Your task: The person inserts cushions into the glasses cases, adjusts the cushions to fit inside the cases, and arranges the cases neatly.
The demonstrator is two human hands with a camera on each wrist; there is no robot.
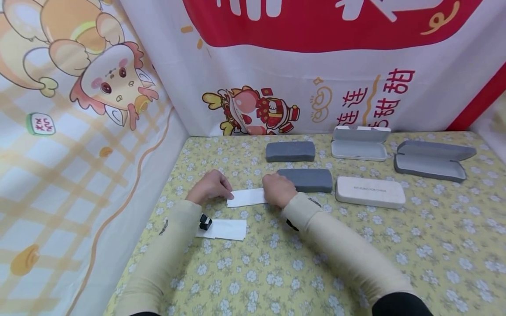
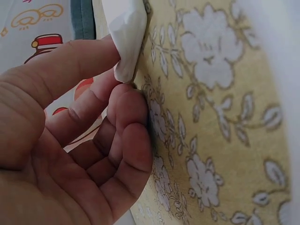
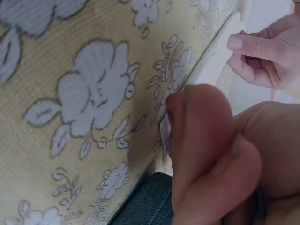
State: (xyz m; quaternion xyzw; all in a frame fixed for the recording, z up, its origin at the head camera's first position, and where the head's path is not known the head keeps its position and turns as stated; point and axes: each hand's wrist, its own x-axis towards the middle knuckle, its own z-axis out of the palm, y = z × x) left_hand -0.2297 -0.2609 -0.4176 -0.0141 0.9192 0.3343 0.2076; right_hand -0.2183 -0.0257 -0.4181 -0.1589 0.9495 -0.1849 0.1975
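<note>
A folded white strip (image 1: pixel 248 197), like soft cloth or paper, lies across the patterned tablecloth between the two hands. My left hand (image 1: pixel 211 186) pinches its left end between thumb and fingertips; in the left wrist view that white end (image 2: pixel 127 35) shows in the pinch, the other fingers curled near the cloth. At the opposite end my right hand (image 1: pixel 278 189) has its fingers curled over the strip and covers that end. Seen from the right wrist, the strip (image 3: pixel 213 63) runs from behind the curled fingers to the left hand. A closed grey glasses case (image 1: pixel 310 180) sits right beside the right hand.
More white folded strips (image 1: pixel 231 229) lie nearer, partly behind the left wrist. Further back is another closed grey case (image 1: pixel 290 152). To the right are a closed white case (image 1: pixel 370 192), an open white case (image 1: pixel 359 150) and an open grey case (image 1: pixel 431 169). Printed curtains hang behind and left.
</note>
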